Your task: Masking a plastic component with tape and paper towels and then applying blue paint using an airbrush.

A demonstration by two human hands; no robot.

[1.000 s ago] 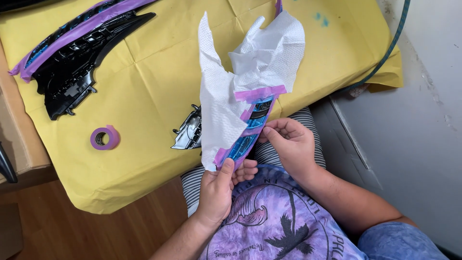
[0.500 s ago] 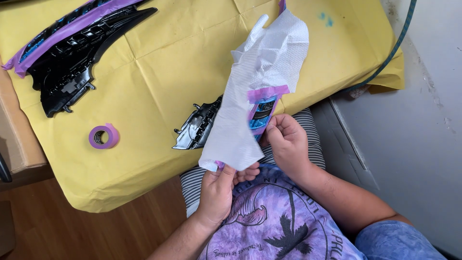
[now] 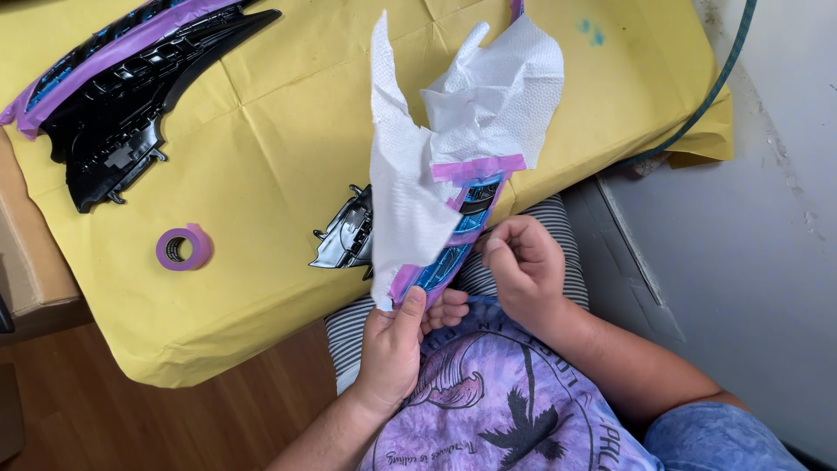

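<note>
Counting from the head view: one roll of purple tape [image 3: 181, 249], one large black trim piece [image 3: 131, 113] edged with purple tape at upper left, one smaller black trim piece [image 3: 347, 237] lying near the worktop's front edge, and one taped part [image 3: 453, 244] held up, wrapped in white paper [image 3: 436, 157]. All loose items are laid on a worktop [image 3: 279, 157] covered by yellow paper. One dark cord [image 3: 706, 100] is seen trailing over the right corner.

Two hands are recorded. The left hand [image 3: 397, 340] is closed on the lower end of the taped part, thumb pressed against the front, fingers curled behind. The right hand [image 3: 523, 266] is curled nearly shut just beside the part's right edge, fingertips pinched together; whether anything is pinched between them cannot be told. The taped part is held tilted over the worktop's front edge, above the lap, its blue face banded by purple tape strips. The smaller trim piece is partly hidden behind the white paper.
</note>
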